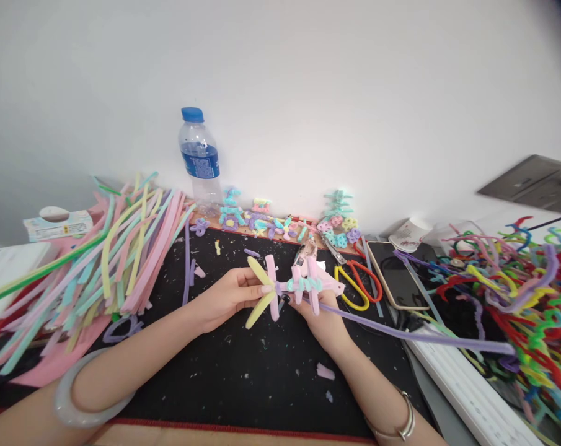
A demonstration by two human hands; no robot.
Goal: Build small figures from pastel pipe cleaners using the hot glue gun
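Note:
A pipe-cleaner figure [305,285] is held between both hands above the black mat. It has two yellow loops at its left end, several pink cross pieces and mint green twists along its middle. My left hand [236,291] is closed, its thumb and fingers pinching the figure beside the yellow loops. Beneath the middle of the figure, my right hand [324,322] is closed on it, with some fingers hidden behind the pink pieces. A long purple pipe cleaner [410,334] runs from the figure's middle out to the right, over my right wrist.
Scissors [358,285] with red and yellow handles lie behind my right hand, near a phone [396,275]. Pastel pipe cleaners [141,241] are heaped left, bright ones [531,310] right. A water bottle [199,161] and small pipe-cleaner flowers [338,232] stand along the wall.

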